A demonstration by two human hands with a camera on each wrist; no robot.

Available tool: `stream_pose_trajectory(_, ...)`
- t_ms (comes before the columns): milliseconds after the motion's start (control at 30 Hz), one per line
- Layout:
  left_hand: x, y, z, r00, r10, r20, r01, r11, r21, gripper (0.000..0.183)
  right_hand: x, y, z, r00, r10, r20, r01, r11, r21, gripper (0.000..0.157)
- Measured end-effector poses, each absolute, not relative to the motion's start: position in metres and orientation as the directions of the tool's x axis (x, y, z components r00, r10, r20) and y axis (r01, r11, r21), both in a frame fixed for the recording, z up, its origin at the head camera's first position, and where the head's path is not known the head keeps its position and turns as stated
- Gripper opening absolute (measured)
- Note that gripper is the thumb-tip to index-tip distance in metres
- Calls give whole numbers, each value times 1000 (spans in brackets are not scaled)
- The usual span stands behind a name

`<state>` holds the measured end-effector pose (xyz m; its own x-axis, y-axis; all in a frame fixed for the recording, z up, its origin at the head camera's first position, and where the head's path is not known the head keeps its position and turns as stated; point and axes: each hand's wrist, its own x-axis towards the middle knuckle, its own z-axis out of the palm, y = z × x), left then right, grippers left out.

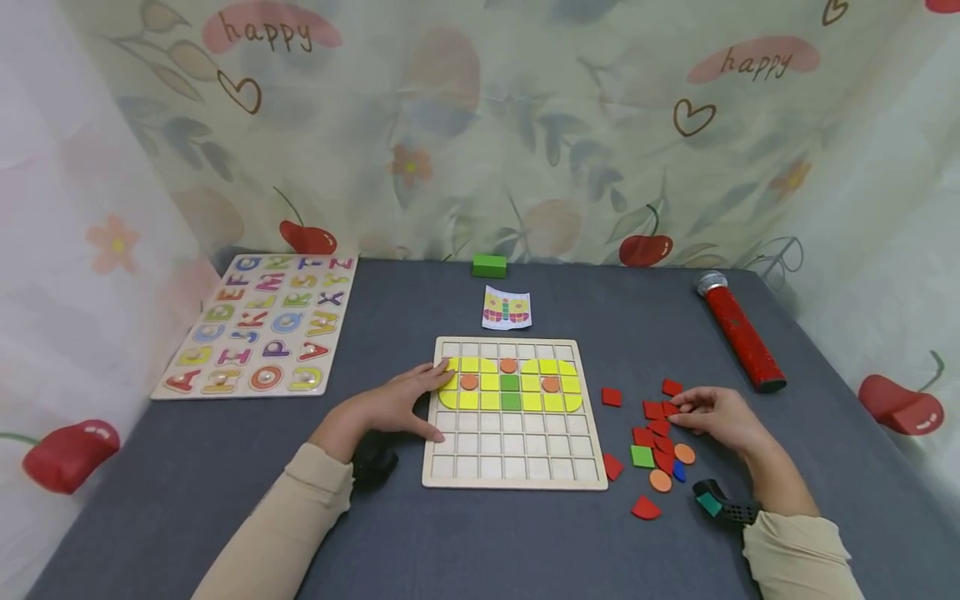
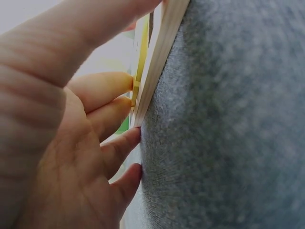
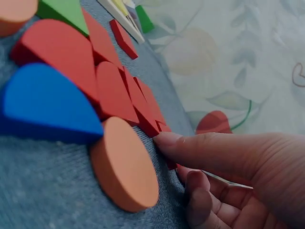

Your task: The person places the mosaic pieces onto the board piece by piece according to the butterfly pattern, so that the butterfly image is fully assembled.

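Observation:
In the head view a wooden grid board (image 1: 517, 481) lies at the middle of the table. Yellow pieces, orange discs and two green squares (image 1: 510, 401) sit on its upper rows. My left hand (image 1: 397, 404) rests at the board's left edge, fingers spread. Some of its fingertips touch a yellow piece (image 2: 141, 52) and the wooden side. My right hand (image 1: 716, 419) is right of the board, among loose red pieces (image 1: 643, 436). Its thumb and fingers pinch a red piece (image 3: 172, 165), mostly hidden by the thumb. Beside it lie an orange disc (image 3: 126, 167) and a blue piece (image 3: 45, 107).
A small butterfly picture card (image 1: 507, 309) lies behind the board, with a green block (image 1: 489, 267) farther back. An alphabet puzzle board (image 1: 258, 329) occupies the back left. A red microphone (image 1: 742, 337) lies at the back right. Patterned cloth (image 1: 480, 192) encloses the table.

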<state>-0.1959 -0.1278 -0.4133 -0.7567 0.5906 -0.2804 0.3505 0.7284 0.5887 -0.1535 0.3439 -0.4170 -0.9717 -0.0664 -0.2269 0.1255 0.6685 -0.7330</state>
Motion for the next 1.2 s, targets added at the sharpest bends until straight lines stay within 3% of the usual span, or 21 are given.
stream_pose_trajectory(300, -196, -128, -413, -759, 587, -282, 344, 729, 591, 97, -158, 338, -414, -972, -82, -220, 106, 682, -723, 51)
stream_pose_trajectory(700, -195, -128, -412, -757, 593, -274, 348, 721, 599, 96, -162, 326, -416, -968, -151, -203, 40, 703, -710, 34)
stream_pose_trajectory(1200, -194, -128, -411, -757, 592, -277, 348, 724, 596, 95, -158, 328, -408, -928, -229, -295, 50, 707, -705, 33)
